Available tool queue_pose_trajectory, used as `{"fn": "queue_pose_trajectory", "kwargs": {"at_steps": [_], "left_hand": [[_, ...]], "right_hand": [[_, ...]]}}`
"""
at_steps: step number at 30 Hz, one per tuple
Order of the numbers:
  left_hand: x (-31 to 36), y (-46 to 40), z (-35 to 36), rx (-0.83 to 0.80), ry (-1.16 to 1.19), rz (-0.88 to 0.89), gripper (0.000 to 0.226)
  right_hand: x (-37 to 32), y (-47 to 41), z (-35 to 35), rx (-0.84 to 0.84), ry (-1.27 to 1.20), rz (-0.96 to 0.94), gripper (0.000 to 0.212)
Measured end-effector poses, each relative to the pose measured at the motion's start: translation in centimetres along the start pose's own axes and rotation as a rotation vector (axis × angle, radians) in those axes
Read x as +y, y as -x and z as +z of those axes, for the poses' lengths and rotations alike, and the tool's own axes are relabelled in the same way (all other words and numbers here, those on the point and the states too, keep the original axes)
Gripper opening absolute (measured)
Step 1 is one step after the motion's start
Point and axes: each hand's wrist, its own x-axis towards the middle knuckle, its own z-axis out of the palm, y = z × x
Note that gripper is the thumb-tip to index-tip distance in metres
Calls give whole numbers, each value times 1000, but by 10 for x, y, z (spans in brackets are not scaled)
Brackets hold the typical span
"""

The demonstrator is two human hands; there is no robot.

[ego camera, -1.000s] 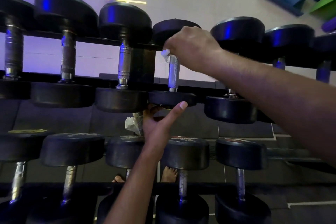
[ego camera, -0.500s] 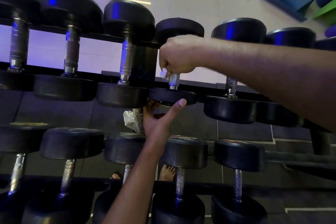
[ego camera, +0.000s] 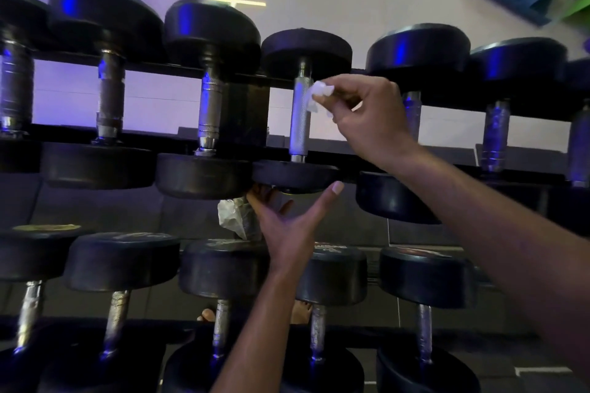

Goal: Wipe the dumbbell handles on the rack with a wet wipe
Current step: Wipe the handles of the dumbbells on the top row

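dumbbells (ego camera: 300,112) in two rows on rack (ego camera: 245,112), upper behind lower

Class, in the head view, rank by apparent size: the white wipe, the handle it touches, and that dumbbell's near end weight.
1. End weight
2. Handle
3. Wipe, partly hidden by the right hand
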Motion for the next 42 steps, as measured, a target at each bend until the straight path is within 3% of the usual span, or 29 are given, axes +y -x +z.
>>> {"fn": "queue_pose_trajectory", "kwargs": {"at_steps": [4,8,16,20,23,26,29,33,38,42], "left_hand": [[-8,-7,9,116,39,81,117],[-9,-12,14,159,115,98,127],[-8,-20,1,106,189,-13,117],[-8,-20,-1,134,289,-67,131],[-13,4,21,16,431,-258,94],[-20,35,43,-7,512,-378,77],[-19,29,37,148,406,-239,84],[-17,12,20,155,113,61,125],[-13,6,23,219,75,71,127],[-12,1,20,301,112,75,113]], "right_hand": [[11,-3,5,72,39,-44,17],[18,-4,11,104,58,-66,23],[21,-6,21,90,86,-91,19],[20,-9,21,96,84,-95,22],[17,-12,22,108,84,-93,24],[15,-14,21,103,86,-70,22],[11,-17,16,105,97,-73,22],[9,-18,14,97,109,-91,26],[8,-12,22,95,128,-95,25],[8,-14,22,137,201,-142,20]]}}
